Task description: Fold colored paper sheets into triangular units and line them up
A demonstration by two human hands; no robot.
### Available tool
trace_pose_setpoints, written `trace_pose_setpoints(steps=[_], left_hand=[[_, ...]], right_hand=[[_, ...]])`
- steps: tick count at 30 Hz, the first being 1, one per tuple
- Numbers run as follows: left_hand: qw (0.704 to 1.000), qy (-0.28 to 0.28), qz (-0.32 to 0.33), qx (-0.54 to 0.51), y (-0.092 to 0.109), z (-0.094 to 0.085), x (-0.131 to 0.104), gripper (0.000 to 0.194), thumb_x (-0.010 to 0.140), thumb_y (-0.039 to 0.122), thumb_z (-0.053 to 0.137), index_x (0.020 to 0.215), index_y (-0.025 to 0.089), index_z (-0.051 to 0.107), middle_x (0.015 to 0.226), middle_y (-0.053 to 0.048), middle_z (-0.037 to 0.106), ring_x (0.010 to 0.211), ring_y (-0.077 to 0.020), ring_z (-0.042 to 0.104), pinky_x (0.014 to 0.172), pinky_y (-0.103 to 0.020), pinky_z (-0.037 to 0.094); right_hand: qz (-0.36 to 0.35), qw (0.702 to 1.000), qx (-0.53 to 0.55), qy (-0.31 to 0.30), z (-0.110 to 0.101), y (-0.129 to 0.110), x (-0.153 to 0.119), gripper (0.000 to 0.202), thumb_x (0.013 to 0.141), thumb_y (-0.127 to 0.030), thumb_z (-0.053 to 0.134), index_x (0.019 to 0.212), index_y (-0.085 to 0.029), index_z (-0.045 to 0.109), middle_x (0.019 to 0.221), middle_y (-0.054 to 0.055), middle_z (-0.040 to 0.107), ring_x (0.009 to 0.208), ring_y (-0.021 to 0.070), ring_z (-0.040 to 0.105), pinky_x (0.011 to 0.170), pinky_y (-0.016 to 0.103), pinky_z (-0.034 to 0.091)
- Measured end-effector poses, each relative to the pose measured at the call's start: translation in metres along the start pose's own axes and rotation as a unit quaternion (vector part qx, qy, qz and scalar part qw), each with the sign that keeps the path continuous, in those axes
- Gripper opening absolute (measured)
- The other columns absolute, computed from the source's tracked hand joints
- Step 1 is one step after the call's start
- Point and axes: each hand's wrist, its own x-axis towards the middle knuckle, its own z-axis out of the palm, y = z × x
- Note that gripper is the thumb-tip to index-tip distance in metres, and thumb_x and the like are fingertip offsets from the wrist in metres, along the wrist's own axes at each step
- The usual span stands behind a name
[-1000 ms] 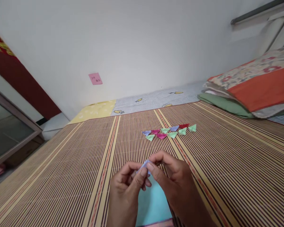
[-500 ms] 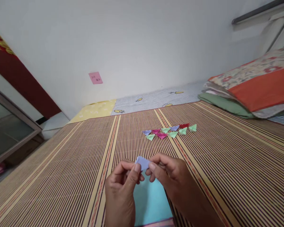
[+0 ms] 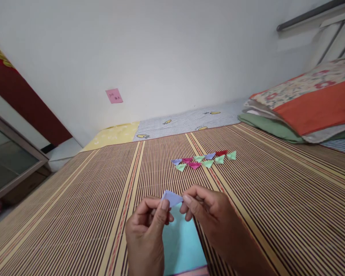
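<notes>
A small lavender piece of folded paper [image 3: 172, 198], triangular in outline, is pinched between both hands. My left hand [image 3: 149, 224] grips its left corner between thumb and fingers. At its right tip, my right hand [image 3: 205, 212] holds it between thumb and index finger. Beneath the hands lies a light blue flat pad or book [image 3: 182, 245] with a pink lower edge, partly covered by them. Beyond the hands, small folded paper triangles lie in two rows, among them a green one [image 3: 207, 164], a magenta one [image 3: 194, 165] and a red one [image 3: 221, 153].
A striped bamboo mat [image 3: 89, 199] spreads over the bed. At the right sits a stack of folded bedding with an orange floral cover [image 3: 319, 103]. Behind the mat runs a checked sheet [image 3: 178, 122] along the wall, where a pink note [image 3: 114, 96] is stuck. A glass-fronted cabinet [image 3: 11, 161] stands left.
The lavender paper now shows a more pointed triangular outline toward my right fingers. My right fingers have shifted slightly outward to its tip. The whole view has moved a little.
</notes>
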Motion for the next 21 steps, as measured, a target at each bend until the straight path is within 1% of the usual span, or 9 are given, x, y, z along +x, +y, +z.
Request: trace_pose_setpoints(steps=[4,6,9,12,14,18,21], left_hand=[[1.0,0.003,0.006,-0.007,-0.003,0.0,0.001,0.029,0.08,0.039,0.084,0.067,0.018,0.068,0.061,0.003,0.06,0.06,-0.011,0.055,0.061,-0.019,0.046],[1.0,0.005,0.003,-0.009,-0.003,-0.001,0.001,0.03,0.08,0.04,0.084,0.067,0.018,0.067,0.06,0.003,0.06,0.059,-0.011,0.056,0.06,-0.019,0.046],[1.0,0.005,-0.002,0.005,0.0,-0.002,0.001,0.032,0.078,0.041,0.084,0.066,0.018,0.067,0.059,0.002,0.06,0.058,-0.0114,0.056,0.059,-0.02,0.047],[0.999,-0.008,0.003,0.045,0.003,0.0,0.0,0.031,0.077,0.04,0.084,0.065,0.017,0.069,0.058,0.002,0.061,0.057,-0.0118,0.056,0.056,-0.02,0.047],[0.999,-0.016,0.001,0.042,0.004,0.003,0.0,0.028,0.077,0.038,0.085,0.066,0.017,0.071,0.06,0.001,0.063,0.058,-0.0123,0.058,0.057,-0.02,0.048],[0.998,-0.011,-0.034,-0.045,0.001,0.008,0.001,0.022,0.074,0.035,0.088,0.075,0.017,0.074,0.065,0.0,0.068,0.061,-0.0129,0.063,0.061,-0.021,0.052],[0.997,-0.004,-0.039,-0.061,-0.001,0.009,0.0,0.021,0.075,0.033,0.088,0.075,0.017,0.075,0.064,0.0,0.069,0.062,-0.013,0.064,0.062,-0.021,0.053]], right_hand=[[-0.014,1.0,-0.016,0.022,0.004,-0.001,-0.002,0.029,0.101,-0.031,0.05,0.077,-0.019,0.061,0.069,-0.001,0.065,0.06,0.0124,0.06,0.058,0.024,0.046],[-0.02,0.999,-0.015,0.021,0.004,-0.001,-0.002,0.028,0.101,-0.03,0.049,0.078,-0.019,0.061,0.069,-0.001,0.064,0.061,0.0123,0.06,0.058,0.024,0.045],[-0.015,1.0,0.006,-0.012,0.002,-0.002,-0.001,0.024,0.1,-0.029,0.051,0.083,-0.019,0.064,0.071,-0.001,0.065,0.064,0.0125,0.06,0.059,0.024,0.044],[-0.006,0.999,0.029,-0.037,0.003,-0.002,0.001,0.021,0.096,-0.029,0.058,0.08,-0.019,0.067,0.068,-0.002,0.063,0.064,0.0121,0.058,0.058,0.023,0.042],[-0.009,0.999,0.041,-0.023,0.007,-0.002,0.001,0.023,0.095,-0.029,0.059,0.076,-0.019,0.067,0.067,-0.002,0.063,0.064,0.0122,0.058,0.059,0.024,0.042],[-0.012,0.996,0.086,0.026,0.014,0.002,0.0,0.024,0.097,-0.031,0.058,0.078,-0.019,0.066,0.069,-0.002,0.064,0.065,0.0133,0.061,0.062,0.025,0.046],[-0.008,0.994,0.095,0.053,0.015,0.005,-0.001,0.026,0.097,-0.035,0.06,0.079,-0.019,0.066,0.069,-0.002,0.063,0.065,0.0131,0.06,0.062,0.025,0.046]])
